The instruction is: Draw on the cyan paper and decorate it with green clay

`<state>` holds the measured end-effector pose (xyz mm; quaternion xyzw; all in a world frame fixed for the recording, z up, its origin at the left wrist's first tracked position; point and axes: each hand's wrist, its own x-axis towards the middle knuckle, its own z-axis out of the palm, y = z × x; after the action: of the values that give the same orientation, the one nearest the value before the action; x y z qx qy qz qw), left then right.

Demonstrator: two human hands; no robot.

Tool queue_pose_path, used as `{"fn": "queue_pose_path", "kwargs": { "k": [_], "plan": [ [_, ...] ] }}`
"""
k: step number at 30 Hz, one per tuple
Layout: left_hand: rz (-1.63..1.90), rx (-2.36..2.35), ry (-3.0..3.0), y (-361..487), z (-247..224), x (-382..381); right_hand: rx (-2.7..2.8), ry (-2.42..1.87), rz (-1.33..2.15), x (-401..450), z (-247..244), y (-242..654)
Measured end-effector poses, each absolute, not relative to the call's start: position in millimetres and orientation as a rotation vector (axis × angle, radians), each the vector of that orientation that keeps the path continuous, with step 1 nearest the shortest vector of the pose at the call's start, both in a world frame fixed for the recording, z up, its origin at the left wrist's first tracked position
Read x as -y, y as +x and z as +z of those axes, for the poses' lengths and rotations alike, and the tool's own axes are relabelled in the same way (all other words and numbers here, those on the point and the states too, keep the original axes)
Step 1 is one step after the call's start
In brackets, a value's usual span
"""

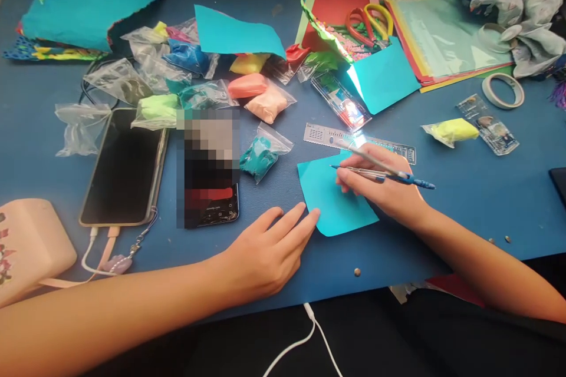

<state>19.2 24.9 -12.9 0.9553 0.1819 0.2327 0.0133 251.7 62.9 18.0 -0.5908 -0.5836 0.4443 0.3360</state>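
Observation:
A small blue-turquoise paper (336,203) lies on the blue table in front of me. My left hand (274,247) rests flat with its fingers apart, the fingertips at the paper's left edge. Above the paper's right part, my right hand (375,179) is closed round a blue pen (409,179), its tip over the paper's upper part. A second slim grey stick (354,150) also passes by these fingers; what it is, I cannot tell. Just behind the paper lies a clear stencil ruler (325,134), partly behind my right hand.
Two phones (126,171) (225,206) and a pink case (38,241) with cables are at the left. Bags of coloured clay (260,156) spread behind. Scissors (378,20), paper sheets (442,41) and a tape roll (503,91) lie at the back right.

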Motion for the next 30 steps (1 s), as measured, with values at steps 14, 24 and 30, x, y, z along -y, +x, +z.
{"fn": "queue_pose_path", "kwargs": {
  "k": [14, 24, 30],
  "plan": [
    [0.36, -0.675, 2.909, 24.2, -3.9, -20.1, 2.215, -1.253, 0.545, -45.5, 16.1, 253.2],
    [0.328, -0.659, 2.822, 19.2, -1.5, -17.6, 1.982, -1.278, 0.9, -50.4, 25.2, 271.2],
    [0.33, -0.662, 2.816, 18.0, -2.3, -15.5, 2.103, -1.371, 0.808, -46.5, 26.6, 262.7]
  ]
}}
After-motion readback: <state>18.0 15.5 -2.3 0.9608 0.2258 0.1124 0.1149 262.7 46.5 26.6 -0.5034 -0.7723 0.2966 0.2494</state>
